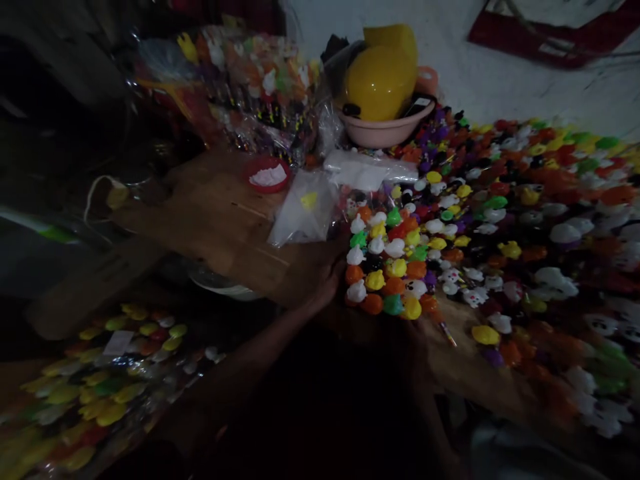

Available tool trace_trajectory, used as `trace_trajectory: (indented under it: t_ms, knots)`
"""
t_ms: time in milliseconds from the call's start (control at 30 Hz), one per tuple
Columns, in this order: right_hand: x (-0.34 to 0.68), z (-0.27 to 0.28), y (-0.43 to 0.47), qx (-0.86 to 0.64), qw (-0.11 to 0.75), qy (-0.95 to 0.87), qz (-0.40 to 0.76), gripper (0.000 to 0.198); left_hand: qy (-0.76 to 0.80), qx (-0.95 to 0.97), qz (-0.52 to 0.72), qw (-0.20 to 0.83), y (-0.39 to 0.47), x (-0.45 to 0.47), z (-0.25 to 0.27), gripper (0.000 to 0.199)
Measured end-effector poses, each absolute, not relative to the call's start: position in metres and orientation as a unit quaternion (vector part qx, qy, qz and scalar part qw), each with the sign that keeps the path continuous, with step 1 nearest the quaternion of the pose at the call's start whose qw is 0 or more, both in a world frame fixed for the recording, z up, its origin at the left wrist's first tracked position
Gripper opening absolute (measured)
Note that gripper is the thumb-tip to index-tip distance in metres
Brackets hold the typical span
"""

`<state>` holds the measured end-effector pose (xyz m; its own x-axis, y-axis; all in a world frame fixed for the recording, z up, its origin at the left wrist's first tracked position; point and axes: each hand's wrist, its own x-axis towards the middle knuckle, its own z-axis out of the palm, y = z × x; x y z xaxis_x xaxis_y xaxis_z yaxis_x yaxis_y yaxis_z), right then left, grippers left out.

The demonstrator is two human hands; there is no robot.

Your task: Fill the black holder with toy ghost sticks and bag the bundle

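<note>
A tight block of small figure-topped sticks (385,267) stands at the table's near edge, its heads in white, orange, yellow and green rows. Against its left side lies my left hand (330,283), fingers along the block and partly hidden in shadow. My right hand (415,337) is at the block's near right corner, very dark, its fingers mostly hidden. The block appears held between both hands. Beside the right hand, one stick with a shiny, pointed end (449,335) pokes out onto the wood.
Many more figure-topped sticks (560,230) crowd the table's right side. Behind are a clear plastic bag (303,210), a red bowl of white material (269,175) and a pink basin (383,130) holding a yellow helmet (383,77). Bagged figures (100,393) lie lower left.
</note>
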<state>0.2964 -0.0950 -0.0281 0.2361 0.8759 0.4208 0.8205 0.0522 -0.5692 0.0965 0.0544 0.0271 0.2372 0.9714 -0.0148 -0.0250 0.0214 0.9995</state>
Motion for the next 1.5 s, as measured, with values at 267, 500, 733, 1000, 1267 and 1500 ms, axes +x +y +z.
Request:
trace_trajectory:
  t_ms: [267,500,733,1000,1267,1500]
  knots:
    - [0.284,-0.031,-0.103,-0.715,0.407,-0.563,0.075,0.032,0.424,0.556,0.408,0.587,0.068,0.110,0.017,0.033]
    - [0.284,-0.030,-0.109,-0.764,0.382,-0.520,0.024,0.032,0.440,0.565,0.431,0.549,0.083,0.088,0.038,0.043]
    - [0.293,-0.045,-0.113,-0.761,0.353,-0.545,0.003,0.032,0.364,0.618,0.357,0.598,0.092,0.108,0.068,0.059]
    - [0.289,-0.044,-0.120,-0.749,0.357,-0.541,0.140,0.042,0.371,0.643,0.364,0.563,0.088,0.119,0.066,0.062]
    - [0.284,-0.036,-0.047,-0.671,0.379,-0.624,0.125,0.033,0.536,0.623,0.454,0.344,0.137,0.075,0.070,0.033]
    - [0.294,-0.030,-0.064,-0.696,0.392,-0.601,0.025,0.042,0.599,0.664,0.376,0.244,0.195,0.081,0.055,0.059]
